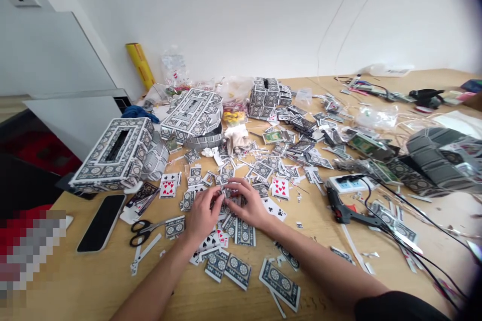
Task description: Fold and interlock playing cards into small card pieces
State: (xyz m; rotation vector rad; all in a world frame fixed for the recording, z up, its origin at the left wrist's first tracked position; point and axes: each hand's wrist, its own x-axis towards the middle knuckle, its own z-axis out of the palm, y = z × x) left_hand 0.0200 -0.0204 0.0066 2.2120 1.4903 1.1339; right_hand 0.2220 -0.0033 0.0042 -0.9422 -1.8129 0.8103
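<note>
At the middle of the table, my left hand [205, 212] and my right hand [249, 204] meet with bent fingers. Between their fingertips is a small piece of playing card [225, 191], partly covered by the fingers. Patterned card backs [244, 232] lie just under the hands. To the right are a seven-or-more-pip heart card [280, 188] and a club card [273, 207]. Black-handled scissors [141, 233] rest left of my left hand. Several cards [238, 271] lie between my forearms, some face down.
Card-covered boxes [113, 153] stand left and at the back [194, 110]. A glue gun [341, 210] and power strip [348, 184] with cables lie right, near a rounded card-covered piece [440, 153]. A phone [101, 223] is on the left. Card scraps spread across the middle.
</note>
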